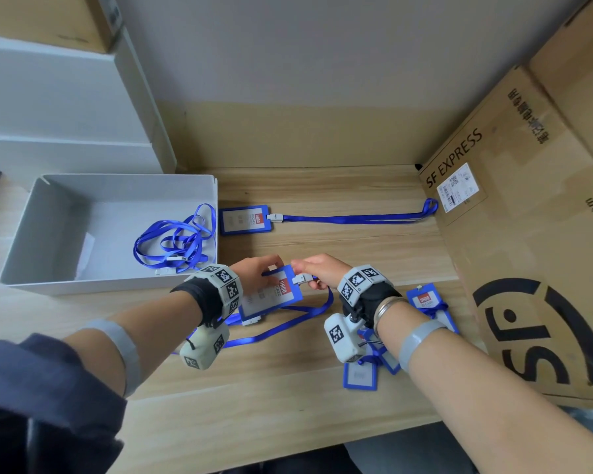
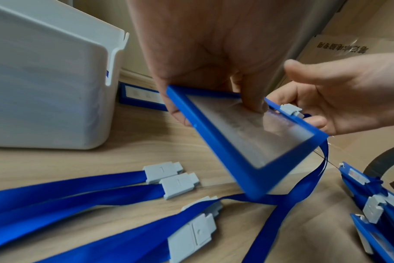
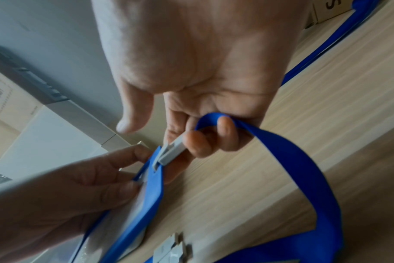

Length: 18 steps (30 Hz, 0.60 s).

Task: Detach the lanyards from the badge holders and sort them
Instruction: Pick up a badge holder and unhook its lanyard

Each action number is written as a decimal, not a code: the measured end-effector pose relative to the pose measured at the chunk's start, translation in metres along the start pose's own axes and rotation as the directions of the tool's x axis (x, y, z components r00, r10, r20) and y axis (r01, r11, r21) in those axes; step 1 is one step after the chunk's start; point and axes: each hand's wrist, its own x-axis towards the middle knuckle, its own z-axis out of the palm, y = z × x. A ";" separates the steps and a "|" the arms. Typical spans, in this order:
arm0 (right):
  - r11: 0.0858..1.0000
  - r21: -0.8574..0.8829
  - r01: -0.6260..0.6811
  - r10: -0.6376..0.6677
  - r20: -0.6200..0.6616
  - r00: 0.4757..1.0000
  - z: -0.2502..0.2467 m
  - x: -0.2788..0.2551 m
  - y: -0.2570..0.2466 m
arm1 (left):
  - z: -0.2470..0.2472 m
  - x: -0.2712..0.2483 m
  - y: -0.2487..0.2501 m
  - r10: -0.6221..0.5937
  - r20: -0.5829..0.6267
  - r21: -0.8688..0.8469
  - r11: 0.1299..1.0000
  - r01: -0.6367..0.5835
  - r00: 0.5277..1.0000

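Note:
My left hand (image 1: 254, 273) grips a blue badge holder (image 1: 274, 295) by its edges, lifted a little off the table; in the left wrist view the holder (image 2: 243, 140) shows its clear window. My right hand (image 1: 317, 270) pinches the grey clip (image 1: 302, 278) at the holder's top edge, with the blue lanyard (image 3: 288, 160) looped over its curled fingers. In the right wrist view the clip (image 3: 171, 151) still sits in the holder's slot. The lanyard strap (image 1: 281, 325) trails back over the table under my wrists.
A white bin (image 1: 48, 217) at the left holds loose blue lanyards (image 1: 175, 241). Another badge holder (image 1: 245, 218) with a stretched lanyard (image 1: 356, 218) lies farther back. Several detached holders (image 1: 425, 302) lie by my right wrist. A large cardboard box (image 1: 528, 234) walls the right side.

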 end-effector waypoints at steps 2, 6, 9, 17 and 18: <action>0.999 -0.031 0.034 -0.033 0.021 0.999 -0.001 -0.002 0.000 | -0.001 0.001 0.000 0.006 -0.003 -0.012 1.000 -0.006 1.000; 0.990 -0.127 0.061 -0.061 0.005 0.998 -0.005 -0.003 -0.001 | -0.001 0.004 0.000 0.011 -0.012 -0.015 1.000 -0.011 1.000; 0.988 -0.141 0.063 -0.064 -0.003 0.998 -0.007 -0.004 0.000 | 0.001 0.007 0.001 0.020 -0.008 -0.015 1.000 -0.020 1.000; 0.998 -0.062 0.020 -0.018 0.027 0.999 -0.010 -0.001 0.005 | 0.003 0.017 -0.003 0.036 -0.021 -0.035 0.999 -0.037 0.999; 0.997 -0.069 0.025 -0.024 0.020 1.000 -0.010 -0.001 0.006 | 0.003 0.018 -0.003 0.036 -0.019 -0.035 0.999 -0.036 0.999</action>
